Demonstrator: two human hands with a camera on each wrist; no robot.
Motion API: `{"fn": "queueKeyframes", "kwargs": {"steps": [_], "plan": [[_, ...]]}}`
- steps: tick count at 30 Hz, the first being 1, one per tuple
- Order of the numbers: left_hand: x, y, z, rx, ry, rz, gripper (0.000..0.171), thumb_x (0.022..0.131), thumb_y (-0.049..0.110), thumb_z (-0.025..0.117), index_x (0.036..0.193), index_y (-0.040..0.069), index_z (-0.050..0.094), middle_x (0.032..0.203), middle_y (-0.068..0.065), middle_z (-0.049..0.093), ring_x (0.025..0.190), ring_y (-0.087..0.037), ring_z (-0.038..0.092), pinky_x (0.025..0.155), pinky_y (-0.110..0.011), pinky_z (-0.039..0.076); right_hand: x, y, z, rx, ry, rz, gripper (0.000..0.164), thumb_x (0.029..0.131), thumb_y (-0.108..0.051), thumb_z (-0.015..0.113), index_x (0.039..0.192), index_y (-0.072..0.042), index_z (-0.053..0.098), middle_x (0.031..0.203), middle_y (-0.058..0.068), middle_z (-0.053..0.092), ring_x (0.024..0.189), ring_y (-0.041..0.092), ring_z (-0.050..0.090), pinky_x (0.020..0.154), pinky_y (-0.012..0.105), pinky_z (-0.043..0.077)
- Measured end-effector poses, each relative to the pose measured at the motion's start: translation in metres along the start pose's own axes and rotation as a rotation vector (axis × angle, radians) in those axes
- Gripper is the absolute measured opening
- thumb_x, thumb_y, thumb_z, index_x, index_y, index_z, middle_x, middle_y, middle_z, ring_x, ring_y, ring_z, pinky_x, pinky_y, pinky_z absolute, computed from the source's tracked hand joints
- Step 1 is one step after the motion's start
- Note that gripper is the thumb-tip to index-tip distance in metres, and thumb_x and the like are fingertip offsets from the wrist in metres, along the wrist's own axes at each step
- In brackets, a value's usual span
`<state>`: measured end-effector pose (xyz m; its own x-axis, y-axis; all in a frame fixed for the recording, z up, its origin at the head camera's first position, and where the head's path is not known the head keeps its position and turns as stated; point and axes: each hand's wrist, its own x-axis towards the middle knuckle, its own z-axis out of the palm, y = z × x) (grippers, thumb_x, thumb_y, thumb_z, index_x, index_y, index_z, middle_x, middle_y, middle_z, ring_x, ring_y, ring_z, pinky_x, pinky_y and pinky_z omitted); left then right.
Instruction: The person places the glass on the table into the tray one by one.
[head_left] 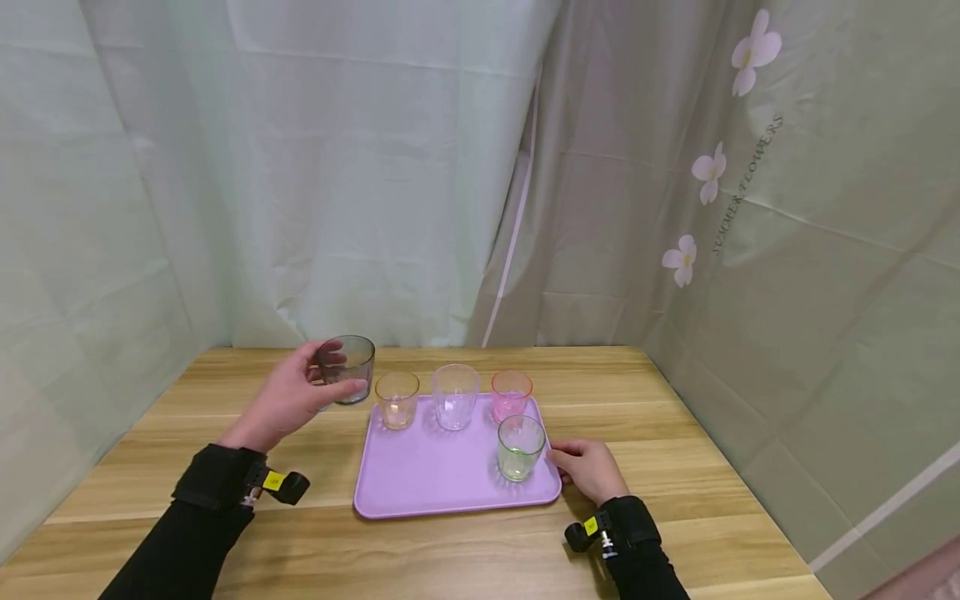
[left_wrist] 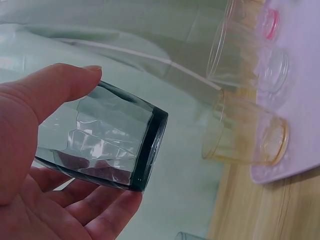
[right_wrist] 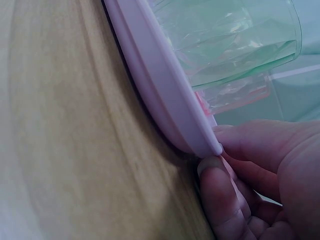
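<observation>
My left hand (head_left: pixel 288 396) holds a smoky dark glass tumbler (head_left: pixel 356 367) above the table, left of the tray's back corner. In the left wrist view the thumb lies along one side of the tumbler (left_wrist: pixel 107 135), and the fingers curl round the other. My right hand (head_left: pixel 592 468) pinches the right rim of a lilac tray (head_left: pixel 427 487) between thumb and fingers. On the tray stand an amber glass (head_left: pixel 397 404), a taller clear glass (head_left: pixel 455 400), a pink glass (head_left: pixel 512 396) and a green glass (head_left: pixel 520 450), the green one nearest the right hand.
A wooden table (head_left: pixel 675 533) bears the tray. Pale curtains (head_left: pixel 360 167) hang behind and at both sides, close to the table's edges. The rim of another bluish glass (left_wrist: pixel 187 236) peeks in at the bottom of the left wrist view.
</observation>
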<state>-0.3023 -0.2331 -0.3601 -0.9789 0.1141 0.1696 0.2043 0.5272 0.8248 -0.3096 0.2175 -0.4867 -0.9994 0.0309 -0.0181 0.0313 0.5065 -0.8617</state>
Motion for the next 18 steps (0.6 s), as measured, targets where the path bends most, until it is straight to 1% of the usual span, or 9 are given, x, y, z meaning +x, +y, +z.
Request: {"fn": "queueKeyframes", "kwargs": {"steps": [3,5,9,13,15,18], "plan": [[0.000,0.001,0.004,-0.002,-0.005,0.005,0.090,0.099,0.043,0.083,0.163,-0.001,0.039,0.158,-0.027,0.053,0.142,-0.045,0.057,0.109,-0.049,0.058,0.001,0.001,0.000,0.004,0.002,-0.001,0.026,0.104,-0.016,0.075,0.122,0.000,0.082,0.108,0.012,0.081,0.083,0.016,0.070,0.074,0.030,0.064],[0.000,0.002,0.007,-0.005,-0.009,0.009,0.090,0.098,0.043,0.083,0.163,0.000,0.039,0.157,-0.026,0.054,0.140,-0.044,0.058,0.108,-0.049,0.059,0.001,0.001,0.001,0.006,0.003,-0.001,0.025,0.103,-0.016,0.075,0.122,0.000,0.082,0.108,0.012,0.081,0.082,0.016,0.070,0.074,0.030,0.064],[-0.001,0.004,0.011,-0.019,-0.019,0.027,0.089,0.098,0.041,0.084,0.163,0.001,0.040,0.157,-0.025,0.056,0.138,-0.041,0.060,0.104,-0.040,0.060,0.000,-0.001,0.000,0.005,0.005,0.001,0.025,0.103,-0.016,0.075,0.122,0.000,0.082,0.108,0.012,0.081,0.082,0.016,0.070,0.074,0.030,0.064],[-0.002,0.006,0.015,-0.048,-0.027,0.047,0.087,0.097,0.037,0.086,0.162,0.000,0.042,0.155,-0.025,0.057,0.137,-0.041,0.062,0.100,-0.030,0.060,0.000,-0.001,0.000,-0.001,0.006,0.001,0.025,0.104,-0.016,0.075,0.122,0.000,0.082,0.108,0.012,0.081,0.082,0.016,0.070,0.074,0.030,0.064],[-0.002,0.007,0.017,-0.061,-0.034,0.052,0.087,0.097,0.036,0.086,0.162,0.000,0.042,0.155,-0.025,0.057,0.137,-0.042,0.062,0.099,-0.030,0.060,-0.001,-0.002,0.000,-0.001,0.006,0.002,0.025,0.104,-0.016,0.075,0.122,0.000,0.082,0.109,0.012,0.081,0.083,0.016,0.070,0.075,0.030,0.064],[-0.003,0.009,0.021,-0.074,-0.046,0.052,0.086,0.097,0.035,0.087,0.161,-0.001,0.043,0.156,-0.025,0.056,0.137,-0.043,0.062,0.100,-0.032,0.061,-0.001,-0.002,0.000,-0.004,0.005,0.002,0.026,0.104,-0.016,0.075,0.122,0.000,0.082,0.109,0.012,0.081,0.083,0.016,0.070,0.075,0.031,0.065]]}}
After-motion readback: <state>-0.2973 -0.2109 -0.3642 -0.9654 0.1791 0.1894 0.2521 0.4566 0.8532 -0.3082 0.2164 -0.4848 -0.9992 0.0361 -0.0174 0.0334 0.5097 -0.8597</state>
